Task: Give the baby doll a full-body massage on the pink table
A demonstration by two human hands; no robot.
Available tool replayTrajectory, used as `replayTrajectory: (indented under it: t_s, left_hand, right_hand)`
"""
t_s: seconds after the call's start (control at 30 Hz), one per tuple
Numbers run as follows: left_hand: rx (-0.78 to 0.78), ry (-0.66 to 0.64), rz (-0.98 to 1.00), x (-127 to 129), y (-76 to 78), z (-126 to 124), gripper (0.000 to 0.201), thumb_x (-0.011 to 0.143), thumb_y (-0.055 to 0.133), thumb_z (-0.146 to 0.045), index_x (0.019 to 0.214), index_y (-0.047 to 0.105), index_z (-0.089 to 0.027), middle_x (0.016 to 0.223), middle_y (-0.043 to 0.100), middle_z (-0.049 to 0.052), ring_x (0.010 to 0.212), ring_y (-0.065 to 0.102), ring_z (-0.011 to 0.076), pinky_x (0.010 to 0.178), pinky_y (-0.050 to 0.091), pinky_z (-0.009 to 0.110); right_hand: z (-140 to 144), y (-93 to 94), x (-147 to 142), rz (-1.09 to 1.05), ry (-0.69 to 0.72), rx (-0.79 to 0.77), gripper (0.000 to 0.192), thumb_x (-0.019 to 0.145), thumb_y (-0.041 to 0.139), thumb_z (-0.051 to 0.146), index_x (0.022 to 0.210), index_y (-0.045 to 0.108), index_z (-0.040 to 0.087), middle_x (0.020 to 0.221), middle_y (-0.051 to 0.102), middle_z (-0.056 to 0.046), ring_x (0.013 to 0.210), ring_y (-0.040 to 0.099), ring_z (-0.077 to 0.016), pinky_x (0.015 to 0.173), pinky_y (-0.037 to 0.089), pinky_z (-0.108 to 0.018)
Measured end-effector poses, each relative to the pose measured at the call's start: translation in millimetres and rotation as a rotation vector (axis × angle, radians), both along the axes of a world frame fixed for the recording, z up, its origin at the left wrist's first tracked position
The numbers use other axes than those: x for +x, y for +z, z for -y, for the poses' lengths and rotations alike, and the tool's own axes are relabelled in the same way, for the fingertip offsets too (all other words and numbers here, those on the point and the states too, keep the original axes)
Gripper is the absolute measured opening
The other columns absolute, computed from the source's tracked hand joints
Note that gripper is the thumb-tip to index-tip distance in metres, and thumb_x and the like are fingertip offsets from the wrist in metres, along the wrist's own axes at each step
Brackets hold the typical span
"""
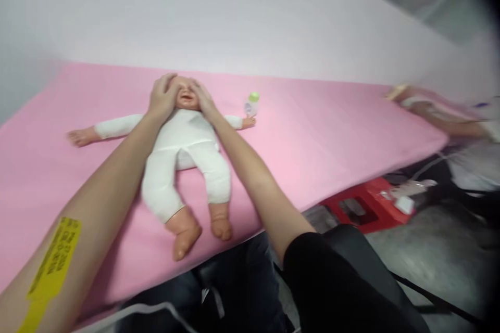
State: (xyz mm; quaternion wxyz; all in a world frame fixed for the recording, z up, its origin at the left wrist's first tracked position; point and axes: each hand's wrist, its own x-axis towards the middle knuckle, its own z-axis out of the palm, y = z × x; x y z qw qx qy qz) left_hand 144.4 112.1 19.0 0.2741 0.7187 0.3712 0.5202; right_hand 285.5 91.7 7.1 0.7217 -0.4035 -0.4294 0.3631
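Note:
A baby doll (pixel 183 132) with a white cloth body and vinyl head, hands and feet lies on its back, arms spread, feet toward me. Around its head my two hands are cupped, one on each side. My left hand (pixel 163 96) is against the left side of the head, its fingers curving over the top. Against the right side rests my right hand (pixel 202 98), fingers reaching over the forehead and eye area. The doll's open mouth shows between them. Beside the doll's hand on the right stands a small clear bottle (pixel 252 106) with a light green cap.
Pink cloth (pixel 304 135) covers the table, with a pale wall or panel (pixel 234 15) behind. A person's arm (pixel 449 119) rests at the far right end. Below are a red crate (pixel 365 205), a dark chair seat (pixel 359 255) and a white cable (pixel 156 306).

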Motion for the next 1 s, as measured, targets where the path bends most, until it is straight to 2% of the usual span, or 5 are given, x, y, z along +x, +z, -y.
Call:
replayTrajectory:
  t_s: [0.03, 0.1, 0.2, 0.53, 1.0]
  left_hand:
    - [0.033, 0.01, 0.0, -0.5, 2.7, 2.8, 0.041, 0.094, 0.065, -0.041, 0.129, 0.065, -0.019, 0.139, 0.063, 0.011, 0.137, 0.052, 0.0289, 0.124, 0.033, 0.047]
    - [0.061, 0.026, -0.007, -2.3, 5.5, 4.6, 0.036, 0.093, 0.065, -0.043, 0.123, 0.069, -0.024, 0.136, 0.065, 0.011, 0.137, 0.052, 0.0353, 0.122, 0.035, 0.055]
    - [0.056, 0.043, -0.029, -5.0, 8.1, 5.1, 0.035, 0.093, 0.062, -0.046, 0.122, 0.069, -0.028, 0.135, 0.065, 0.01, 0.137, 0.053, 0.0393, 0.12, 0.037, 0.061]
    - [0.065, 0.088, -0.088, -7.4, 11.0, 6.7, 0.04, 0.092, 0.059, -0.041, 0.127, 0.066, -0.023, 0.136, 0.064, 0.012, 0.137, 0.053, 0.0394, 0.12, 0.037, 0.066]
    - [0.155, 0.109, -0.12, -13.7, -2.4, -10.0, 0.06, 0.095, 0.042, -0.046, 0.144, 0.059, -0.016, 0.141, 0.061, 0.015, 0.137, 0.053, 0.0313, 0.123, 0.036, 0.053]
  right_hand:
    - [-0.5, -0.1, 0.3, 0.02, 0.029, 0.009, 0.057, 0.082, 0.013, 0.02, 0.057, 0.06, 0.0, 0.106, 0.076, -0.012, 0.121, 0.061, -0.0048, 0.095, 0.038, -0.012]
    - [-7.5, -4.7, 1.9, -0.005, 0.054, 0.076, 0.021, 0.09, 0.061, 0.024, 0.09, 0.075, 0.007, 0.13, 0.071, -0.013, 0.124, 0.066, -0.0123, 0.107, 0.047, -0.025]
    - [-21.3, -14.5, 3.7, -0.006, 0.097, 0.079, 0.034, 0.091, 0.064, 0.03, 0.116, 0.072, 0.007, 0.137, 0.069, -0.012, 0.126, 0.066, -0.0148, 0.109, 0.047, -0.03]
    - [-24.8, -22.7, 2.4, -0.018, 0.176, 0.108, 0.052, 0.09, 0.069, 0.041, 0.136, 0.065, 0.016, 0.138, 0.068, -0.004, 0.131, 0.061, -0.0191, 0.118, 0.041, -0.036]
    - [-15.5, -15.7, -13.3, -0.107, 0.135, 0.07, 0.049, 0.08, 0.074, 0.043, 0.123, 0.072, 0.021, 0.134, 0.071, -0.004, 0.128, 0.063, -0.0212, 0.117, 0.043, -0.036]
